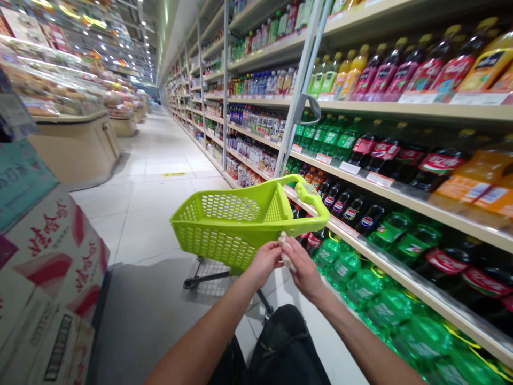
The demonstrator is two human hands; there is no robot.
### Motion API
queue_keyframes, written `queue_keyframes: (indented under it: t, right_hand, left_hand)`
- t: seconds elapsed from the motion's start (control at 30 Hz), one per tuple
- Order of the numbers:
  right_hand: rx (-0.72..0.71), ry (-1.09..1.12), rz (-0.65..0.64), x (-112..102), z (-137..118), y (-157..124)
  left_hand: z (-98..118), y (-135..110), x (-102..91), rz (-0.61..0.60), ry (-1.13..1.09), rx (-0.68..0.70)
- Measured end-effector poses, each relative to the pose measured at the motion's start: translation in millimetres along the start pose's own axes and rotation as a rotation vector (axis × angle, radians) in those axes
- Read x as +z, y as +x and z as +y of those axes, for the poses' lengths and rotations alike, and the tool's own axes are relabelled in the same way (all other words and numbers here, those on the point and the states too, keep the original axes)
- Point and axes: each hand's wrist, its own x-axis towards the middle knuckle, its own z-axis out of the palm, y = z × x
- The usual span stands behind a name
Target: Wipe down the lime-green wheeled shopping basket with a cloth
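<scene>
A small crumpled whitish cloth or tissue [287, 252] sits between my two hands, in front of my knees. My left hand [265, 261] pinches its left side with closed fingers. From the other side my right hand [302, 264] grips it, fingers bent around its edge. Just beyond them stands a lime-green shopping cart [224, 235], turned sideways, its handle [316, 208] to the right. No goods show inside its basket. Both hands are close to the cart's near side; whether they touch it I cannot tell.
Tall drink shelves [360, 176] run along the right, with large green bottles [368, 289] on the lowest level. Stacked cartons [52, 251] stand close on the left. A tiled aisle [148, 208] leads away past a display counter [76, 144].
</scene>
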Motion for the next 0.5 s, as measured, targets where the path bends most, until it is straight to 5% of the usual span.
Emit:
queue_keyframes:
  t: [0.17,0.3,0.4,0.5]
  right_hand:
    - [0.171,-0.257,0.358,-31.3,59.8,34.6]
    - [0.093,-0.232,0.170,7.9,60.0,16.5]
    - [-0.029,-0.143,0.054,56.7,37.3,-26.7]
    - [-0.095,-0.026,-0.008,71.5,25.2,-54.9]
  left_hand:
    - [1.2,25.2,-71.4,0.364,0.758,0.327]
    - [-8.0,32.6,-114.4,0.288,1.362,0.218]
    - [-12.3,32.1,-120.3,0.209,1.514,0.134]
    - [-11.6,31.2,-117.4,0.183,1.548,0.096]
